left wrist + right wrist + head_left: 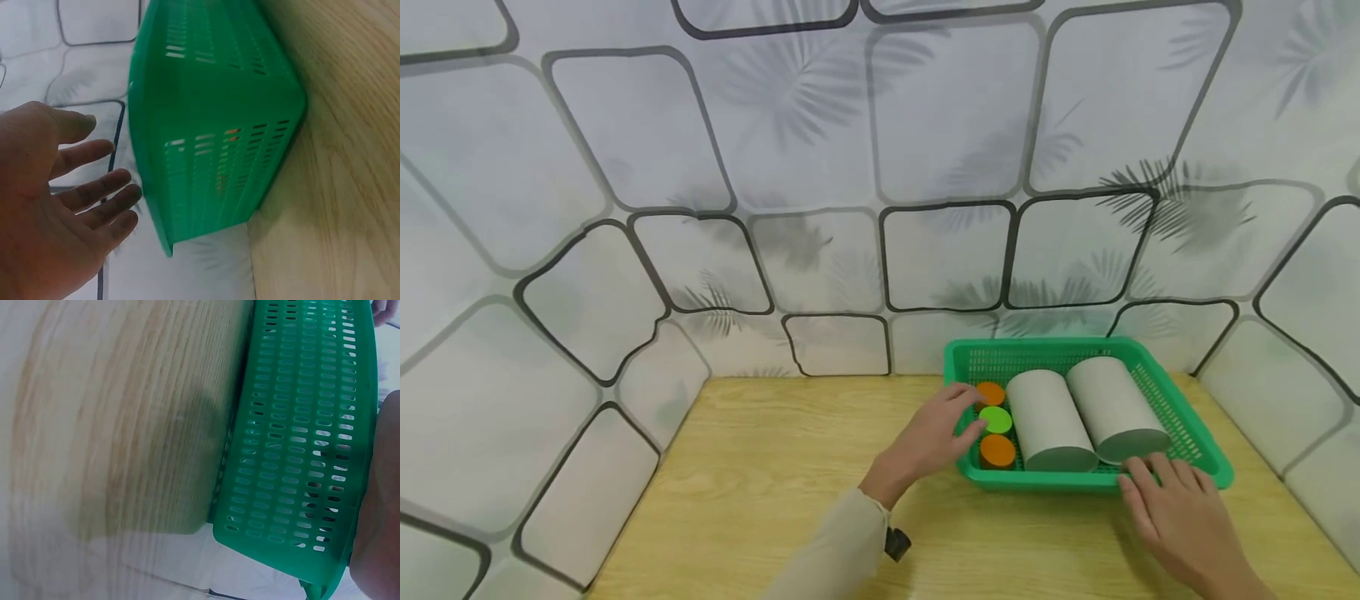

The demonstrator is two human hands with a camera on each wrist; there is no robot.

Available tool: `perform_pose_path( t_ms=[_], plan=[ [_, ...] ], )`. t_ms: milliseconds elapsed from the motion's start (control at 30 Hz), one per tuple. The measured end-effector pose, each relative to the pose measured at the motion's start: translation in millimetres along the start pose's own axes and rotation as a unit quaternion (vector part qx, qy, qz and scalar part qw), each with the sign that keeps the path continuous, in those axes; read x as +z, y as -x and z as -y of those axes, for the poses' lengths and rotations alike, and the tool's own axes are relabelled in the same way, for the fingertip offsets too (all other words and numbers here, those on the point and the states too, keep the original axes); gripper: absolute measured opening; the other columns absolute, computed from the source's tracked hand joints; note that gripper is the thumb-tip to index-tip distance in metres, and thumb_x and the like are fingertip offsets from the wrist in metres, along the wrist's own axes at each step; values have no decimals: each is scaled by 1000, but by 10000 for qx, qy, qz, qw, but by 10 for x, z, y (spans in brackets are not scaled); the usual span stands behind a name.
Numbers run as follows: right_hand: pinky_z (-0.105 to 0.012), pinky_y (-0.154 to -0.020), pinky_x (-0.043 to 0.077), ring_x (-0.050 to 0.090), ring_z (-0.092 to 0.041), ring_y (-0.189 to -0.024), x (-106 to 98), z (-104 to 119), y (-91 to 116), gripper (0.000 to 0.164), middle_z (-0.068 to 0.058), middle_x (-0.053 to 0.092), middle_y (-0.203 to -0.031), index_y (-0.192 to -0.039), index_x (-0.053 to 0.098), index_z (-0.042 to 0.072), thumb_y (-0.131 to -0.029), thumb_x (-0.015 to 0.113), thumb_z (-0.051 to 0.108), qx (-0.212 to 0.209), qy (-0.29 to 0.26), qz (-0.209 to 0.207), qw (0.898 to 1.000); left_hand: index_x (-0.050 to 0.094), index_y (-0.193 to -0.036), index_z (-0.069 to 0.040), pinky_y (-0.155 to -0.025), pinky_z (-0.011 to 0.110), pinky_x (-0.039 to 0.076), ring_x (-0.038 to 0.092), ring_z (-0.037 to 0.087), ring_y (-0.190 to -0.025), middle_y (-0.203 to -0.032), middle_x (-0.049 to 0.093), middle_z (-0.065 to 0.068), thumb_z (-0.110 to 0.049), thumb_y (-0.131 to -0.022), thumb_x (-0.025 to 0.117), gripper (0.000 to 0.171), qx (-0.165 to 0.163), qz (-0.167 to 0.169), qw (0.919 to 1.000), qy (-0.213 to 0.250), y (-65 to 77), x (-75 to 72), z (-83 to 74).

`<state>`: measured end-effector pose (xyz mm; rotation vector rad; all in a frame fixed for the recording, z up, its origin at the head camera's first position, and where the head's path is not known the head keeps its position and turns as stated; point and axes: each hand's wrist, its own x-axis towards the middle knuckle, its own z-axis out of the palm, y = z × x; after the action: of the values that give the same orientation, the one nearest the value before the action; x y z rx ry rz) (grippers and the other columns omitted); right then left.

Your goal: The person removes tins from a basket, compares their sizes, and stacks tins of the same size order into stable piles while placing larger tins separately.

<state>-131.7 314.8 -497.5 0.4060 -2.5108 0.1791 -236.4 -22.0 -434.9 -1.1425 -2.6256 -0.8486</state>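
A green plastic basket point(1045, 481) holds two big white cylinders, the left one point(1047, 412) lying beside the right one point(1112, 404). Along its left side are a far orange-topped piece point(990, 392), a lime-green-topped piece point(995, 420) and a near orange-topped piece point(997, 452). The left hand point(928, 433) reaches over the left rim, fingertips close to the far orange and green pieces. In the left wrist view its fingers point(103, 187) are loosely extended, holding nothing. The right hand point(1183, 517) lies at the front rim near the right corner, fingers overlapping the rim below the right cylinder.
The basket stands on a light wooden table point(760, 467), close to the back wall. Patterned white sheeting point(820, 258) with grey outlines and leaf prints surrounds the table at the back and sides. A small black device point(897, 543) sits at the left wrist.
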Motion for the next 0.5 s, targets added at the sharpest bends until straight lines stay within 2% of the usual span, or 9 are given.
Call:
perform_pose_path(
  t_ms=[200, 500],
  plan=[
    [-57, -73, 41, 56, -39, -90, 30, -7, -17, 10, -9, 58, -94, -98, 59, 14, -100, 57, 24, -54, 14, -129, 9999, 64, -133, -14, -102, 23, 46, 55, 15, -125, -140, 54, 3, -26, -107, 57, 29, -27, 557, 9981, -269, -104, 107, -85],
    [-58, -73, 38, 56, -40, -90, 65, -16, 7, 10, -9, 59, -95, -95, 59, 15, -101, 53, 22, 160, -33, -145, 9998, 64, -135, -14, -104, 24, 45, 55, 15, -128, -142, 56, 3, -29, -108, 54, 32, -39, 802, 9961, -360, -191, 223, -142]
  ],
)
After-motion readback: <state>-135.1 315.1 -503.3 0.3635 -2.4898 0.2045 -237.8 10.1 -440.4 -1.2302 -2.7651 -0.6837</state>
